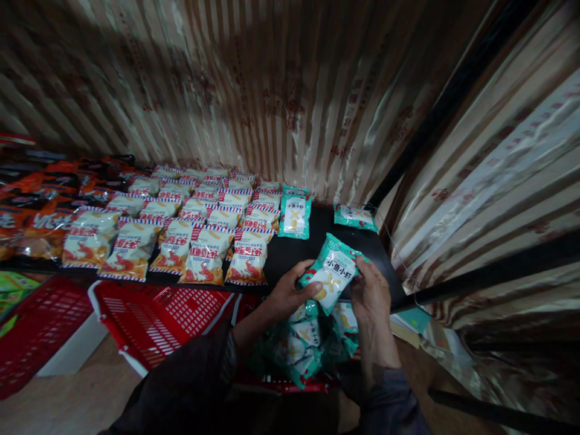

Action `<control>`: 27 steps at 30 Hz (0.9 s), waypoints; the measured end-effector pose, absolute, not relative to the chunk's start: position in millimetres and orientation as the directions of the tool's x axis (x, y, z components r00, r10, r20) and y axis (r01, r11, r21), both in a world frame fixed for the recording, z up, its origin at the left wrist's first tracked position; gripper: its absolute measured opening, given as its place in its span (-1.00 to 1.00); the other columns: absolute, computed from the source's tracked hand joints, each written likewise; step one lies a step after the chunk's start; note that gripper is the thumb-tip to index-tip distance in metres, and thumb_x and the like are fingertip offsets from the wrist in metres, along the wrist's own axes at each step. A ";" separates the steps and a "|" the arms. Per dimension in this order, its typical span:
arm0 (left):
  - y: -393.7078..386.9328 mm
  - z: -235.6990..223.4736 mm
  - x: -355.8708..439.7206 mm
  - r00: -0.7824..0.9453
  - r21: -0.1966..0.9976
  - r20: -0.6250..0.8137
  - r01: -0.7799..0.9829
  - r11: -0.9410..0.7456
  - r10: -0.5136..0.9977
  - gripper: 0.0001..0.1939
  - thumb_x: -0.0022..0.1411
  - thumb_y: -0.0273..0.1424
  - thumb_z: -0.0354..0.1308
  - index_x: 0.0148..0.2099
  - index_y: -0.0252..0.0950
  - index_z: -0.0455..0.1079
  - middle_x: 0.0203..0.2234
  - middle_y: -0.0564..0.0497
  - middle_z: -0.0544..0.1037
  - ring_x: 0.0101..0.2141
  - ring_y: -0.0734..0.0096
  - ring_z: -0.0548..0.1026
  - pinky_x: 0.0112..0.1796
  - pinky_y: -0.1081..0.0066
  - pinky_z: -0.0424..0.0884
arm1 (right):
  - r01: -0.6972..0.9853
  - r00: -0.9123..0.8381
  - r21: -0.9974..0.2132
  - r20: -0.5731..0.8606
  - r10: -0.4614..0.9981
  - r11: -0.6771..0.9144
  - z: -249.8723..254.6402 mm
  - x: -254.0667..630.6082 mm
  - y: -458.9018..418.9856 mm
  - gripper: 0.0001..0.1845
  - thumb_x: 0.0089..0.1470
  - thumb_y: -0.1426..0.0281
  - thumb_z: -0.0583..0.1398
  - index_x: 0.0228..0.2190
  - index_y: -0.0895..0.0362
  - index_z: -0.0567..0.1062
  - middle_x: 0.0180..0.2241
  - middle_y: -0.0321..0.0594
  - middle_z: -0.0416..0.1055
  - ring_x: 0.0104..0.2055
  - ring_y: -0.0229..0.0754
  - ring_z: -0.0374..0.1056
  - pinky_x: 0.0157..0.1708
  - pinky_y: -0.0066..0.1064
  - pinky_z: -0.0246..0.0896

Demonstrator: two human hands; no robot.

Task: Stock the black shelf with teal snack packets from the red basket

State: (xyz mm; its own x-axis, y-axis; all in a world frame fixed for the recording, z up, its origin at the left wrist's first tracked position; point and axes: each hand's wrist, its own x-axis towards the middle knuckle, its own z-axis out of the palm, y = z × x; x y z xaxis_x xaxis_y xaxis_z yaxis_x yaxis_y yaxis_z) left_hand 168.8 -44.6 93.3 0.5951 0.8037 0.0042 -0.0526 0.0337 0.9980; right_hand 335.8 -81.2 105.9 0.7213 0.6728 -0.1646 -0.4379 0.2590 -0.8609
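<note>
Between my two hands is a teal and white snack bag [334, 275], tilted, above the front edge of a black shelf [290, 260]. My left hand [294, 289] grips its lower left side, thumb on the front. My right hand [372, 287] grips its right edge. Below the held bag, several matching teal bags [303, 347] lie heaped in a red basket [312, 386], partly hidden by my hands and arms. One teal bag [295, 214] lies on the shelf beside the white and red snack bags, and another teal bag [356, 217] lies at the shelf's back right corner.
Rows of white and red snack bags [206, 251] cover the shelf's middle, with orange and black bags [45, 223] further left. An empty-looking red basket [167, 320] stands below the shelf. Black poles [453, 103] and striped curtains [254, 90] enclose the back and right.
</note>
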 end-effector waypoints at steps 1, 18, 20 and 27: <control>-44.0 93.7 168.2 0.588 0.999 0.015 -0.048 0.016 0.809 -0.38 0.11 -0.14 0.25 0.16 -0.31 0.31 -0.06 -0.07 0.52 -0.07 0.16 0.46 -0.05 0.28 0.39 | -0.441 0.728 -0.858 -0.169 0.664 0.264 105.7 337.0 -81.1 -0.69 -0.34 0.33 0.46 -0.48 0.16 0.55 -0.48 -0.36 0.54 -0.45 -0.33 0.42 -0.40 -0.51 0.32; -45.8 96.3 165.9 0.648 0.992 -0.061 -0.043 0.116 0.759 -0.32 0.06 -0.05 0.29 0.14 -0.30 0.33 -0.03 -0.09 0.50 -0.01 0.11 0.44 -0.01 0.23 0.36 | -0.394 0.780 -0.876 -0.159 0.605 0.278 106.9 329.4 -77.2 -0.67 -0.41 0.30 0.46 -0.53 0.16 0.54 -0.56 -0.40 0.48 -0.53 -0.35 0.35 -0.47 -0.50 0.30; -46.7 96.0 165.7 0.652 0.987 -0.088 -0.043 0.152 0.753 -0.31 0.05 -0.06 0.30 0.15 -0.31 0.33 -0.05 -0.09 0.51 -0.04 0.11 0.45 -0.02 0.22 0.37 | -0.396 0.766 -0.879 -0.157 0.623 0.266 106.3 328.0 -77.3 -0.66 -0.38 0.27 0.46 -0.52 0.16 0.53 -0.56 -0.40 0.48 -0.52 -0.34 0.36 -0.45 -0.49 0.30; -43.3 103.2 170.2 0.544 0.927 -0.114 -0.243 0.286 0.832 -0.33 0.01 -0.10 0.34 0.12 -0.33 0.36 -0.10 -0.11 0.56 -0.12 0.15 0.51 -0.08 0.25 0.41 | -0.338 0.717 -0.912 -0.089 0.691 0.233 106.6 325.0 -80.5 -0.55 -0.15 0.11 0.37 -0.22 0.08 0.57 -0.27 -0.24 0.57 -0.29 -0.27 0.44 -0.38 -0.50 0.27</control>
State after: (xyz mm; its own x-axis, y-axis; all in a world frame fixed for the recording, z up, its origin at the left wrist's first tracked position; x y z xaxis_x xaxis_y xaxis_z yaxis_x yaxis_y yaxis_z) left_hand 170.2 -43.3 103.2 0.5437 0.8315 -0.1136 -0.2431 0.2857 0.9270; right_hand 325.0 -80.5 106.6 0.7171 0.6913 -0.0889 -0.3378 0.2332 -0.9119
